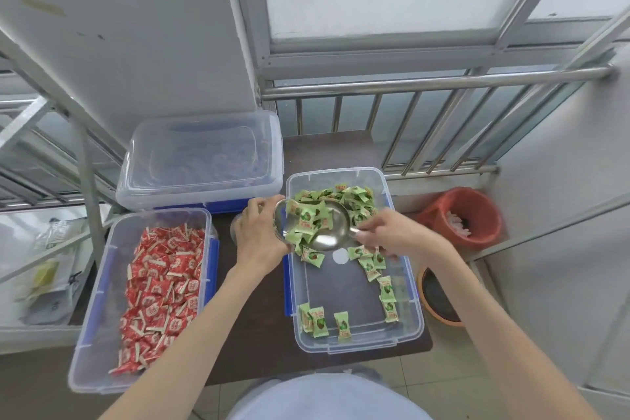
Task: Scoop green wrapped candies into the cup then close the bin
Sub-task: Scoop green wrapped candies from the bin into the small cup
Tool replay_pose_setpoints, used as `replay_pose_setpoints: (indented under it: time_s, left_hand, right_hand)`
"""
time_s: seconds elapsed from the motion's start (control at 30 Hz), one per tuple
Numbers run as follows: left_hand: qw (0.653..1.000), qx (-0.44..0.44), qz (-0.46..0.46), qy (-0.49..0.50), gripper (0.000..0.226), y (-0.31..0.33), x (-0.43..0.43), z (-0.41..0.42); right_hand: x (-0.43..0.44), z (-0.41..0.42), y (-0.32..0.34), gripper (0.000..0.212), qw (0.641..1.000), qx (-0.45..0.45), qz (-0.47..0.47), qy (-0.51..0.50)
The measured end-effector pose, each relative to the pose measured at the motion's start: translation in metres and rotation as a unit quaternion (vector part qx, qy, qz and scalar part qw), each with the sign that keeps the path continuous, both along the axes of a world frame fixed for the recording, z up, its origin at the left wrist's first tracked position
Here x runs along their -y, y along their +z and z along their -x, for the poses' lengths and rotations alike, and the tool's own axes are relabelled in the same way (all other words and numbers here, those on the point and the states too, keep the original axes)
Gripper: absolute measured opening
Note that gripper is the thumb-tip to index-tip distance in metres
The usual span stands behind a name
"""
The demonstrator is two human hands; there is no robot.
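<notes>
Dark brown table [344, 147]. On it: open clear bin of green candies [414, 324] under both hands; open bin of red candies [102, 300] left of the left forearm; lidded clear bin [201, 160] beyond the left hand, at the back-left corner.

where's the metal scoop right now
In the head view, the metal scoop is held by the right hand over the green-candy bin, tipped toward the left hand.

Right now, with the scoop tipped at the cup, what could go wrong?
The metal scoop in the right hand looks wider than the clear cup held by the left hand, so green candies may spill past the rim. The cup sits at the green candy bin's left edge, so strays could land on the table.
</notes>
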State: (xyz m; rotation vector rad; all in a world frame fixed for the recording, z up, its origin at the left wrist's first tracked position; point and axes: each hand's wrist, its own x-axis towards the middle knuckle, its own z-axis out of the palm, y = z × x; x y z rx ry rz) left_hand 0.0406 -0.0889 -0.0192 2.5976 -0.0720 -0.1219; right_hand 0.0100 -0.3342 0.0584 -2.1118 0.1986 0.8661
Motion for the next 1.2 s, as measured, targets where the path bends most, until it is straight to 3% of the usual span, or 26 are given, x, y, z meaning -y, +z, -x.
replay_pose_setpoints:
  time_s: [0.13,0.27,0.43,0.6,0.73,0.87,1.0,1.07,1.2]
  left_hand:
    - [1.0,-0.003,0.0,0.022,0.096,-0.002,-0.001,0.006]
    - [0.998,-0.02,0.034,0.054,0.099,-0.002,-0.002,0.007]
    - [0.996,-0.027,0.057,0.063,0.1,-0.006,-0.002,0.006]
    - [0.991,-0.046,0.097,0.086,0.105,-0.016,-0.008,0.007]
    - [0.985,-0.049,0.132,0.102,0.105,-0.021,-0.012,0.01]
    - [0.979,-0.062,0.147,0.126,0.103,-0.028,-0.014,0.011]
    - [0.977,-0.065,0.151,0.138,0.103,-0.032,-0.013,0.013]
    - [0.977,-0.067,0.148,0.138,0.102,-0.033,-0.013,0.013]
    - [0.973,-0.08,0.17,0.138,0.101,-0.035,-0.015,0.013]
  right_hand:
    - [-0.039,-0.054,0.054,0.032,0.977,0.012,0.148,0.15]
    - [-0.082,-0.07,0.092,0.026,0.936,0.075,0.259,0.226]
    - [-0.076,-0.061,0.086,0.031,0.927,0.114,0.279,0.225]
    - [-0.058,-0.053,0.079,0.033,0.949,0.108,0.238,0.176]
    - [-0.02,-0.026,0.065,0.042,0.975,0.093,0.191,0.058]
    - [0.003,0.026,0.003,0.041,0.976,0.03,0.215,-0.03]
    - [-0.003,0.075,-0.044,0.03,0.976,-0.068,0.201,-0.04]
    - [-0.017,0.084,-0.054,0.025,0.979,-0.077,0.183,-0.054]
    - [-0.052,0.074,-0.083,0.037,0.982,-0.058,0.133,-0.123]
